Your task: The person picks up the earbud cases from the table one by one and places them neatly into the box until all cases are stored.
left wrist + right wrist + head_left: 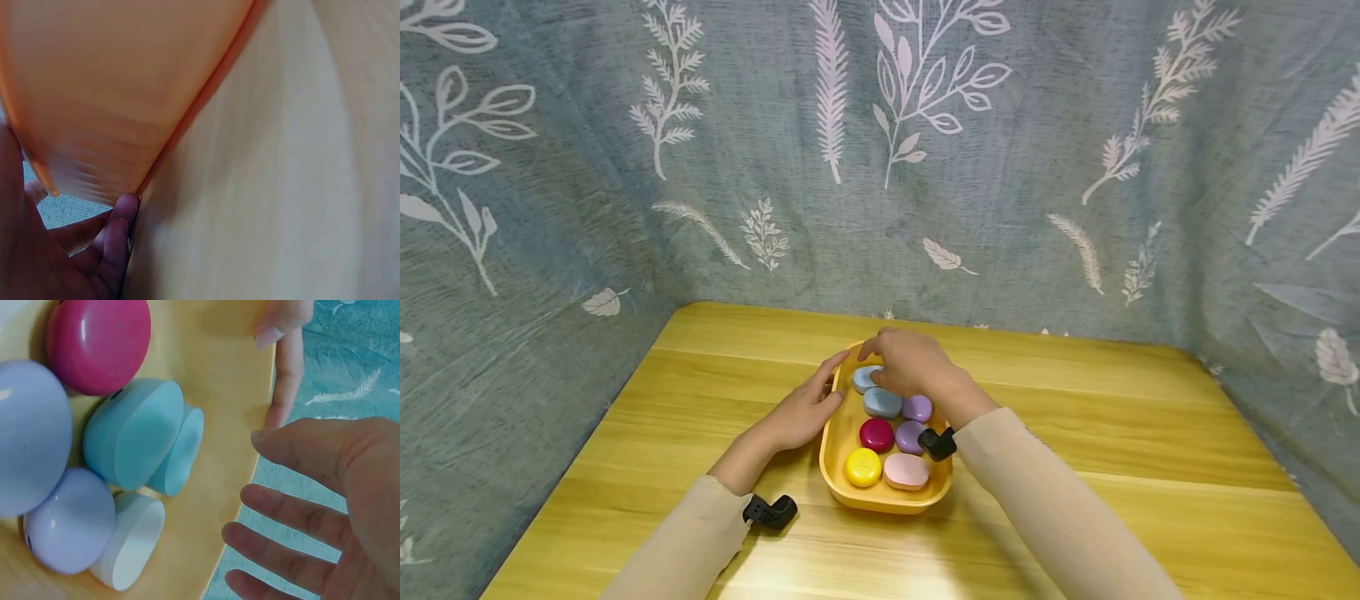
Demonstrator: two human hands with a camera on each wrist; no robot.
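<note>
A yellow-orange plastic basket (pixel 842 442) holds several smooth, rounded pieces that look like soap bars: yellow (pixel 863 467), pink (pixel 906 472), magenta (pixel 876 435), two purple and two blue. My left hand (pixel 805 412) holds the basket's left side, thumb at the rim; in the left wrist view its fingertips (pixel 127 205) meet the outer wall low down. Over the far end hangs my right hand (pixel 912 362), fingers apart and holding nothing. The right wrist view shows a white piece (pixel 130 544) beside a purple one (pixel 70 522); the right hand hides it in the head view.
The basket stands on a light wooden table (pixel 1112 433). Behind the table hangs a blue-grey curtain (pixel 1015 192) with white leaf prints, and it also closes both sides. A black wrist camera (pixel 771 511) sits by the left sleeve, another (pixel 938 444) by the right.
</note>
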